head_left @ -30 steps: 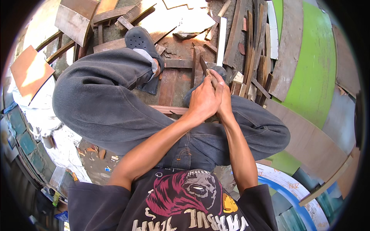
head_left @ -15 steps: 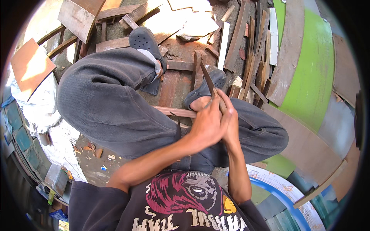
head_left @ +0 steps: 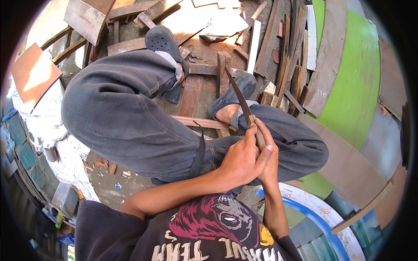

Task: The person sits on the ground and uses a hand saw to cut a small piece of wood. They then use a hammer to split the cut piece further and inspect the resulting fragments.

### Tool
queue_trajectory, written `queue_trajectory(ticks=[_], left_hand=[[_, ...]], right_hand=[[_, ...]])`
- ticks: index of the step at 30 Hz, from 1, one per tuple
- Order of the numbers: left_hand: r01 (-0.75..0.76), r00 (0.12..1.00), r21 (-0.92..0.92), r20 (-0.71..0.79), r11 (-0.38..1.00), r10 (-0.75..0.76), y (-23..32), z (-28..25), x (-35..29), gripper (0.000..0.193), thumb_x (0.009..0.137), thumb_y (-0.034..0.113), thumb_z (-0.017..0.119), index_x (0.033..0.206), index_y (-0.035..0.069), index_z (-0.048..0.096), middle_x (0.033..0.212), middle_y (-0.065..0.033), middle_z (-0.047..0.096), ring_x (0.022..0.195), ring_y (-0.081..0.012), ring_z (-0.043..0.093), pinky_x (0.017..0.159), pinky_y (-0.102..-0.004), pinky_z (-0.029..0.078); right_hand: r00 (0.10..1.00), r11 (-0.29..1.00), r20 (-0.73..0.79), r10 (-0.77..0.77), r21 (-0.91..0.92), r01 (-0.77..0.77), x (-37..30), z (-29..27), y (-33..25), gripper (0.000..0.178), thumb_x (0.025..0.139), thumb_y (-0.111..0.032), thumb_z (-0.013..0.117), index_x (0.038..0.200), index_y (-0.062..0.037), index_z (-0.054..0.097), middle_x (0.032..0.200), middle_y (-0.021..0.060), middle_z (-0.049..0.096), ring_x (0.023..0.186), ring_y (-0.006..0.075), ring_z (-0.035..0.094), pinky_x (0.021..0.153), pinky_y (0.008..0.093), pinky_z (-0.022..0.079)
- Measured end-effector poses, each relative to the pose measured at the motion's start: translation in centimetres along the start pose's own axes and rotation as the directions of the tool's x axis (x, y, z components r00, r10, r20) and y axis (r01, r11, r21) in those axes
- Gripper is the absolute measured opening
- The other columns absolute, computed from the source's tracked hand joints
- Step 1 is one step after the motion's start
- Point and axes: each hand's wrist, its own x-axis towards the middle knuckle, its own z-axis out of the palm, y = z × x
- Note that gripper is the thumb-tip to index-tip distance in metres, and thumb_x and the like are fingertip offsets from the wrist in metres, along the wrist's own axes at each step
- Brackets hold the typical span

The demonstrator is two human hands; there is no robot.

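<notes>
In front of my belly, both hands are closed together round the wooden handle of a long knife. Its narrow dark blade tapers to a point and tilts away from me, passing above my right clog. My left hand comes in from the left, its fingers against the handle and against the other hand. My right hand wraps the handle from the right side, thumb and fingers partly showing. The lower end of the handle is hidden between the palms. A reddish wooden strip lies crosswise between my legs, beyond the hands.
Pieces of a wooden frame lie between my feet. Long boards are stacked at the far right, beside a green panel. A hammer lies at the back. White sheeting spreads on the left.
Both hands have drawn back toward my body with the knife, moving slightly right. More of its blade and handle shows now.
</notes>
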Motion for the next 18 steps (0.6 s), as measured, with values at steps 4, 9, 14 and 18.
queue_trajectory(ticks=[4,9,14,18], left_hand=[[0.057,0.996,0.186,-0.080,0.981,-0.042,-4.1,-1.6,7.3,0.067,0.100,0.043,0.053,0.133,-0.014,0.042,0.097,-0.0342,0.067,0.100,-0.0482,0.067,0.089,-0.0516,0.051],[0.353,0.935,0.227,-0.049,0.908,-0.351,-2.2,-6.6,13.1,0.051,0.095,0.048,0.054,0.105,0.002,0.075,0.097,-0.0273,0.072,0.100,-0.0424,0.069,0.091,-0.0463,0.051],[0.340,0.850,0.279,-0.499,0.898,-0.168,-14.2,-7.6,25.3,0.045,0.095,0.037,0.057,0.122,0.003,0.068,0.119,-0.0222,0.068,0.116,-0.0374,0.064,0.100,-0.0442,0.049],[0.422,0.871,0.247,-0.378,0.872,-0.314,-15.4,-6.3,27.2,0.034,0.090,0.039,0.063,0.107,0.012,0.078,0.110,-0.0201,0.072,0.110,-0.0366,0.067,0.099,-0.0428,0.050]], right_hand=[[0.998,0.997,0.017,-0.060,-0.042,0.061,8.4,1.6,4.5,0.052,0.094,-0.012,0.059,0.143,0.0038,0.047,0.132,0.0180,0.063,0.120,0.0244,0.061,0.102,0.0329,0.046],[0.988,0.992,-0.083,0.128,0.025,-0.126,10.0,2.5,4.8,0.054,0.086,-0.006,0.058,0.139,-0.0002,0.054,0.126,0.0209,0.066,0.116,0.0264,0.063,0.101,0.0337,0.047],[0.993,0.996,-0.080,0.083,-0.012,-0.084,10.2,3.4,4.5,0.055,0.082,-0.005,0.057,0.137,-0.0039,0.057,0.129,0.0220,0.065,0.121,0.0302,0.062,0.104,0.0353,0.045],[0.991,0.997,-0.109,0.082,0.025,-0.079,8.9,3.0,4.5,0.057,0.081,-0.005,0.057,0.138,-0.0056,0.057,0.127,0.0218,0.066,0.120,0.0307,0.062,0.104,0.0354,0.045]])
